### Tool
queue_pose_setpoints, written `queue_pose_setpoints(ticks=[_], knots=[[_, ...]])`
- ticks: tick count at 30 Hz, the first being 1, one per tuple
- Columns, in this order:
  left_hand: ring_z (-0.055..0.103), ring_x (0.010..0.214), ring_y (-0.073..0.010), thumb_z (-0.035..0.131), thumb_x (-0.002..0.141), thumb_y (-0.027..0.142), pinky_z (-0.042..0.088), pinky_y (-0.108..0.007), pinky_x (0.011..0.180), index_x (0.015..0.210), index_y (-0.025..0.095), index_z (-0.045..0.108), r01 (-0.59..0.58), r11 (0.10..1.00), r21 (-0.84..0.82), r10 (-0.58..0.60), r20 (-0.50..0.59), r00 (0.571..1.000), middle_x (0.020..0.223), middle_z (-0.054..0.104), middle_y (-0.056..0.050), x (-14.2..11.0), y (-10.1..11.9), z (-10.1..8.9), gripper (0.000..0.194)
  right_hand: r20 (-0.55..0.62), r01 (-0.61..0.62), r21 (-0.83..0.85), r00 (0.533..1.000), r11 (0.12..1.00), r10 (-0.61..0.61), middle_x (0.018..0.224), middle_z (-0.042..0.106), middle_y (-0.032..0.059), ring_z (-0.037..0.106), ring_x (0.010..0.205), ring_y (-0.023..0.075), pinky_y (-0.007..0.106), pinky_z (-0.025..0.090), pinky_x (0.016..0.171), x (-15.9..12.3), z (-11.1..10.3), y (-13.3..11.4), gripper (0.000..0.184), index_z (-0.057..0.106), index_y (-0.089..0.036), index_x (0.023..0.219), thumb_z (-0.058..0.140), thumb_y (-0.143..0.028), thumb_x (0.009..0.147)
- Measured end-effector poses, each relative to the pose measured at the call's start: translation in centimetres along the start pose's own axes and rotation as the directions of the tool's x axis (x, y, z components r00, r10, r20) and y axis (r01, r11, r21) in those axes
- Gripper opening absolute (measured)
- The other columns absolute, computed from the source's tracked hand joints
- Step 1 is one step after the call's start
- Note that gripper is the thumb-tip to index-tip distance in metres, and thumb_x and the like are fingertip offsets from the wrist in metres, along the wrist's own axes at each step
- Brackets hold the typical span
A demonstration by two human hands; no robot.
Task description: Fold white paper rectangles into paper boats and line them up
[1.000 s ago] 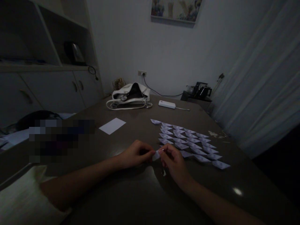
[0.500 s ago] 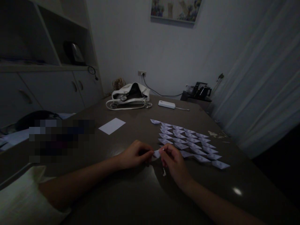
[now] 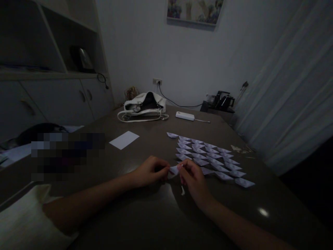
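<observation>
Between my two hands is a small piece of folded white paper (image 3: 174, 170), held just above the table (image 3: 145, 211). My left hand (image 3: 153, 171) pinches its left end between thumb and fingers. At the other end, my right hand (image 3: 191, 176) is closed on it, thumb against forefinger. Much of the paper is hidden by the fingers. Rows of several folded white paper boats (image 3: 214, 161) lie just beyond and to the right of my right hand. A small white scrap (image 3: 182, 190) shows on the table beside my right hand.
A flat white sheet (image 3: 124, 140) lies beyond my left forearm. Farther back are an open white handbag (image 3: 145, 107) and a white power bank (image 3: 185, 116) with a short cable. Black kettles (image 3: 225, 100) stand at the back right; a pixelated patch covers the left side.
The hands have barely moved. Slightly more of the white paper shows between them, and the fingers have shifted a little on it.
</observation>
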State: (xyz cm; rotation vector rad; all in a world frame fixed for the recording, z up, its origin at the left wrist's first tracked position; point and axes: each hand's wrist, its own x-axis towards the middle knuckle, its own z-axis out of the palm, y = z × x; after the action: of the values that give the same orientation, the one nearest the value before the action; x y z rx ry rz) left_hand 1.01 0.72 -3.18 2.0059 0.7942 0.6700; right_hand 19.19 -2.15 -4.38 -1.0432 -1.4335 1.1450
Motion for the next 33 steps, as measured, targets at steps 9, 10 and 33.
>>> queue_pose_setpoints(ticks=[9, 10, 33], knots=[[0.056, 0.057, -0.0100, 0.046, 0.088, 0.023, 0.043, -0.017, 0.055, 0.070, 0.010, 0.062, -0.007, 1.000, -0.019, 0.007, 0.003, 1.000, 0.061, 0.059, -0.001, -0.05, 0.06, -0.03, 0.027, -0.019, -0.002, 0.006, 1.000, 1.000, 0.002, 0.053, 0.044, -0.0067, 0.041, 0.045, 0.0074, 0.019, 0.031, 0.043, -0.18, -0.07, 0.08, 0.023, 0.050, -0.018, 0.072, 0.058, -0.037, 0.083], [0.056, 0.057, -0.0099, 0.046, 0.088, 0.023, 0.042, -0.017, 0.054, 0.070, 0.010, 0.062, -0.008, 1.000, -0.011, 0.008, 0.006, 1.000, 0.061, 0.059, -0.001, -0.06, 0.07, -0.06, 0.027, -0.018, 0.000, 0.009, 1.000, 1.000, 0.000, 0.054, 0.044, -0.0067, 0.041, 0.045, 0.0074, 0.019, 0.031, 0.043, -0.16, -0.09, 0.14, 0.024, 0.050, -0.018, 0.072, 0.058, -0.037, 0.083], [0.055, 0.056, -0.0099, 0.046, 0.087, 0.019, 0.042, -0.017, 0.054, 0.073, 0.010, 0.064, 0.004, 1.000, 0.012, -0.004, 0.002, 1.000, 0.061, 0.060, -0.001, -0.07, 0.18, -0.11, 0.024, -0.024, -0.013, -0.007, 1.000, 1.000, 0.012, 0.052, 0.044, -0.0068, 0.042, 0.044, 0.0083, 0.019, 0.032, 0.042, -0.10, -0.08, 0.16, 0.024, 0.049, -0.019, 0.070, 0.058, -0.038, 0.082]])
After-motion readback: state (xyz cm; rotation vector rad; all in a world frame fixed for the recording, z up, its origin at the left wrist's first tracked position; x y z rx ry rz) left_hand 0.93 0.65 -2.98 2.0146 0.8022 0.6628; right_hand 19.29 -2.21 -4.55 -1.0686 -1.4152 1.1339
